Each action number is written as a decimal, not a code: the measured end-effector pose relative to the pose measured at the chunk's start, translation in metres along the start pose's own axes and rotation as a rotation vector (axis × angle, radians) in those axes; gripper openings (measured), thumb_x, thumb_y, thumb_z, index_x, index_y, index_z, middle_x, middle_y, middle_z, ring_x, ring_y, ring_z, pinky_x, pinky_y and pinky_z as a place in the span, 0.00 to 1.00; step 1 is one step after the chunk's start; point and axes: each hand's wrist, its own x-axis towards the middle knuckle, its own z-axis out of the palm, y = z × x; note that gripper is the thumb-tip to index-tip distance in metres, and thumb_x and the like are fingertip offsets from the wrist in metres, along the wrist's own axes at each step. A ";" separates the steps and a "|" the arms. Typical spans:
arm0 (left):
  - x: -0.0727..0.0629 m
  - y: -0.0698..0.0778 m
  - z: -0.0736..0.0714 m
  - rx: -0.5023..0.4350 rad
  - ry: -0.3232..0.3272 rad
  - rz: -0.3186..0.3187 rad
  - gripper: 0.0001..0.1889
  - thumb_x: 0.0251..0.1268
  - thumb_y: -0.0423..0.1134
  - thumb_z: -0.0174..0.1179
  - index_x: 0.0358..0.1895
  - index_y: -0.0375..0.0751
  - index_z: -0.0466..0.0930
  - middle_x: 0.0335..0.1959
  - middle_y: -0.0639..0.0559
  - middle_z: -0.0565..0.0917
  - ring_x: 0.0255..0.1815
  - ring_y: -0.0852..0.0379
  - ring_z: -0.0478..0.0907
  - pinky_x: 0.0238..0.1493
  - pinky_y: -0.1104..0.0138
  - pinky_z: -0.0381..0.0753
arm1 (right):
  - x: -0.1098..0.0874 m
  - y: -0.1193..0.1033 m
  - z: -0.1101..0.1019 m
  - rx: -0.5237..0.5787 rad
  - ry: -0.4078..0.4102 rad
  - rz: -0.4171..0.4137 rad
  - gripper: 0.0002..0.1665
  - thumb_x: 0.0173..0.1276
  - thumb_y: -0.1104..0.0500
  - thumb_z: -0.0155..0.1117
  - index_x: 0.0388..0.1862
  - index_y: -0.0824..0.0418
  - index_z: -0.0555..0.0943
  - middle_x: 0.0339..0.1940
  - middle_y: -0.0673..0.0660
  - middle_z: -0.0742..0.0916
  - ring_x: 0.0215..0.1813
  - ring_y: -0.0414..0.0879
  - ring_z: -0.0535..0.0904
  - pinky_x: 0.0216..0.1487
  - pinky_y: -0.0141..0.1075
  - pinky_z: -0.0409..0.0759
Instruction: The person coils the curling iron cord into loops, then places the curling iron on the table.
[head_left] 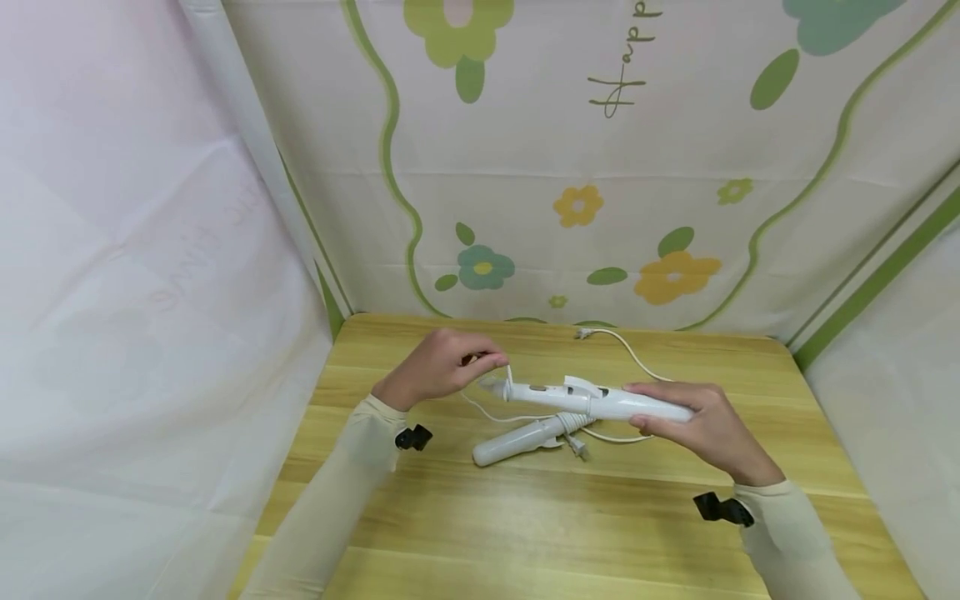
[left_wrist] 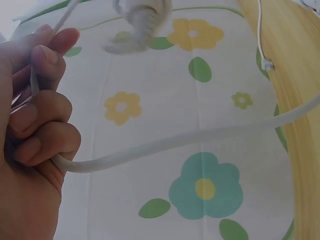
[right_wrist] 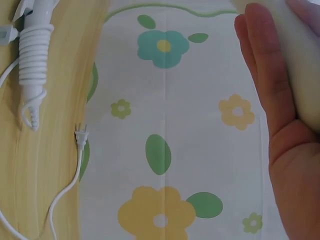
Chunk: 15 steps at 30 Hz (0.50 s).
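Note:
My right hand (head_left: 705, 421) grips a white curling iron (head_left: 551, 397) by its thick right end, holding it lengthwise above the table. At the iron's other end, my left hand (head_left: 442, 367) holds its white cord (left_wrist: 175, 142), fingers curled round it. A loop of that cord passes round the iron's narrow end in the head view. Below lies a second white curling iron (head_left: 517, 442) on the table, its cord wound in tight coils (right_wrist: 34, 60). The right fingers (right_wrist: 272, 65) lie along the held iron's pale body (right_wrist: 300, 60).
A two-pin plug (head_left: 583, 333) lies near the table's back edge, its cord curving rightward behind my right hand. Another plug (head_left: 577, 450) sticks out beside the wound coils. The wooden table (head_left: 525, 533) meets a flower-printed cloth wall (head_left: 525, 142) at the back; cloth also hangs at both sides.

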 end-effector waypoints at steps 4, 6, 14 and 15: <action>0.000 -0.003 -0.002 -0.166 0.013 -0.068 0.06 0.79 0.34 0.66 0.47 0.43 0.93 0.32 0.57 0.89 0.25 0.68 0.69 0.33 0.70 0.75 | -0.002 -0.004 -0.003 0.066 -0.022 0.003 0.26 0.65 0.71 0.80 0.62 0.60 0.90 0.57 0.37 0.92 0.35 0.42 0.91 0.36 0.34 0.88; 0.000 -0.004 -0.002 -0.230 0.016 -0.095 0.07 0.80 0.33 0.66 0.48 0.42 0.94 0.29 0.58 0.86 0.24 0.67 0.69 0.32 0.69 0.75 | -0.003 -0.005 -0.004 0.107 -0.035 0.007 0.26 0.66 0.72 0.79 0.62 0.63 0.90 0.58 0.38 0.92 0.35 0.43 0.91 0.36 0.36 0.89; -0.001 -0.013 0.013 -0.482 -0.004 -0.234 0.12 0.85 0.35 0.59 0.52 0.39 0.94 0.26 0.49 0.81 0.24 0.60 0.68 0.32 0.67 0.74 | -0.004 -0.004 -0.011 0.404 -0.045 -0.068 0.27 0.65 0.85 0.68 0.64 0.78 0.83 0.59 0.49 0.93 0.34 0.48 0.93 0.35 0.41 0.92; -0.001 -0.013 0.016 -0.509 -0.003 -0.264 0.12 0.86 0.36 0.59 0.53 0.39 0.93 0.28 0.48 0.84 0.26 0.62 0.71 0.34 0.68 0.76 | -0.004 -0.003 -0.011 0.439 -0.036 -0.076 0.27 0.65 0.86 0.67 0.64 0.79 0.83 0.59 0.50 0.93 0.34 0.47 0.93 0.35 0.42 0.92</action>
